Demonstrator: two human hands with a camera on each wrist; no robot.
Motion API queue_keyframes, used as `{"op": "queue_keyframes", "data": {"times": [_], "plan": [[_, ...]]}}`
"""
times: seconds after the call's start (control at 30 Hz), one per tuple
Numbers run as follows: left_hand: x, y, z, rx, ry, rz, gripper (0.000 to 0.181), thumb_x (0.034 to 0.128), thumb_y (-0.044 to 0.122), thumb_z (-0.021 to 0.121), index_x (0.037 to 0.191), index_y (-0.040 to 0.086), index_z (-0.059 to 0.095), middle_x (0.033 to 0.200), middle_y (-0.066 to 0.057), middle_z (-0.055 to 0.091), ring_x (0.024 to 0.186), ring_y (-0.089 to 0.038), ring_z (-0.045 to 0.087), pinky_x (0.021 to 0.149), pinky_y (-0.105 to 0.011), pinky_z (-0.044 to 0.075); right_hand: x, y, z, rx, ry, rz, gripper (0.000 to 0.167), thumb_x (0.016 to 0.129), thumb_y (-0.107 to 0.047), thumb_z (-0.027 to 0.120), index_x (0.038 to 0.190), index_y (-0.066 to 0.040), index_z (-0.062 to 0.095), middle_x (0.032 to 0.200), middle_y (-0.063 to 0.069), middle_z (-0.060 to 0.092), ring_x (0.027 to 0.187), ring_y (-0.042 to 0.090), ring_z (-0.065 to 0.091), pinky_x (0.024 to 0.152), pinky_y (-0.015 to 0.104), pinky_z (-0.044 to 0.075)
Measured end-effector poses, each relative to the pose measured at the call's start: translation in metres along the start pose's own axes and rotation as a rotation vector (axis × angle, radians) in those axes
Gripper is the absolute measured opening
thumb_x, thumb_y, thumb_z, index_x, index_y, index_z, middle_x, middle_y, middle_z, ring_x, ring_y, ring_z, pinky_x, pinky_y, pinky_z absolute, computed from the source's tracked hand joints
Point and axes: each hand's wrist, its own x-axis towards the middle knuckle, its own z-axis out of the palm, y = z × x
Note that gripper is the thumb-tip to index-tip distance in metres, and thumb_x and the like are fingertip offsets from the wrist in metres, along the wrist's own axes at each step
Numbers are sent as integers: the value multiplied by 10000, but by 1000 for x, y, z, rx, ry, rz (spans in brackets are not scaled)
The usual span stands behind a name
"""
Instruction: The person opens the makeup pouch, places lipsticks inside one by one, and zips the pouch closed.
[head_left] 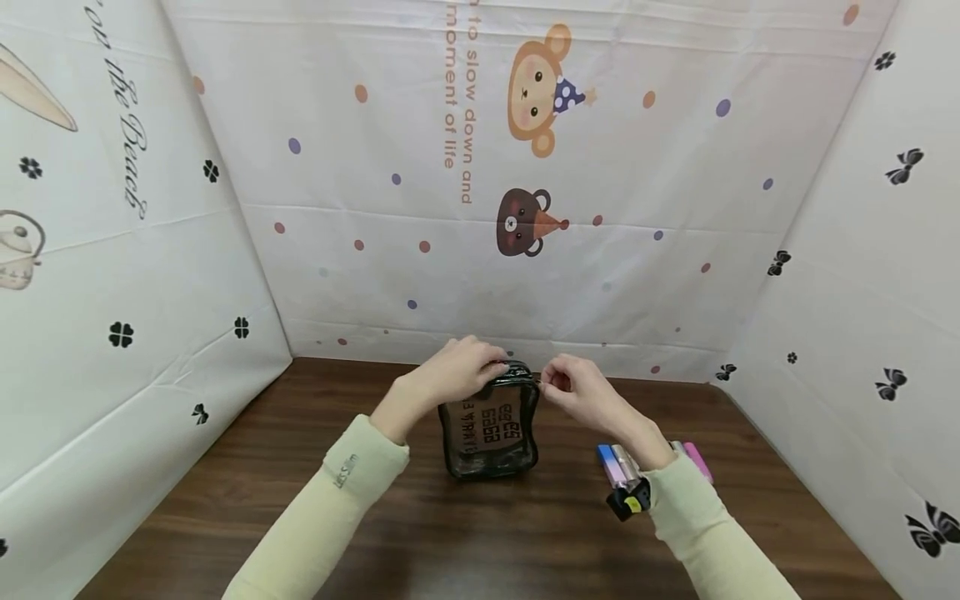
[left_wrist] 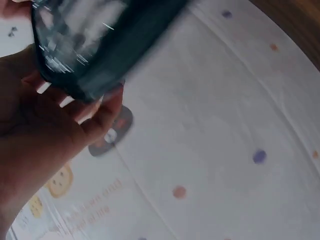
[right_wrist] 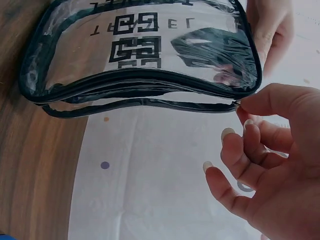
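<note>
A clear pouch [head_left: 491, 429] with black edging and black printed lettering stands upright on the wooden table. My left hand [head_left: 467, 367] grips its top edge from the left; in the left wrist view, the fingers of the left hand [left_wrist: 55, 110] curl against the pouch's dark edge [left_wrist: 135, 45]. At the pouch's upper right corner, my right hand [head_left: 581, 390] pinches the end of the zipper. Close up in the right wrist view, thumb and forefinger of the right hand [right_wrist: 270, 150] meet there, hiding the pull tab. The zipper [right_wrist: 145, 90] is parted along much of its length.
Several small slim items, including a blue-and-pink one [head_left: 611, 465] and a bright pink one [head_left: 698, 461], lie on the table [head_left: 480, 550] beneath the right forearm. A black object [head_left: 628, 502] with a yellow-green patch sits by the right wrist. Printed cloth walls [head_left: 450, 275] enclose the table.
</note>
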Motion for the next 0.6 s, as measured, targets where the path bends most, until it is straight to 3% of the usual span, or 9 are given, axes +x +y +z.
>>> {"op": "queue_keyframes", "data": {"times": [0.13, 0.23, 0.33, 0.6], "plan": [[9, 16, -2, 8, -19, 28, 249, 972, 166, 556, 1195, 118, 655, 1103, -69, 687, 968, -229, 628, 838, -381, 508, -3, 1, -1, -4, 5, 5, 83, 895, -51, 590, 846, -98, 638, 770, 0, 559, 611, 75, 451, 572, 228, 405], [11, 22, -3, 34, -15, 24, 282, 950, 122, 586, 1224, 126, 650, 1160, -55, 675, 1064, -237, 604, 900, -382, 499, -4, -1, -3, 3, 7, 26, 77, 914, -79, 591, 863, -110, 639, 779, -3, 559, 623, 87, 458, 577, 233, 406], [11, 22, -3, 23, 4, 31, 241, 937, 79, 593, 1164, 113, 665, 1126, -64, 677, 1055, -244, 584, 906, -387, 486, -5, -5, -6, 6, 29, 37, 67, 917, -99, 603, 862, -118, 636, 768, 1, 560, 625, 93, 459, 579, 236, 404], [4, 9, -4, -191, 112, 41, 87, 942, 36, 564, 1013, 85, 575, 941, -61, 629, 882, -204, 587, 778, -331, 493, -4, -14, -12, 18, 83, 4, 75, 922, -132, 626, 911, -111, 698, 804, 3, 613, 649, 79, 481, 606, 234, 425]]}}
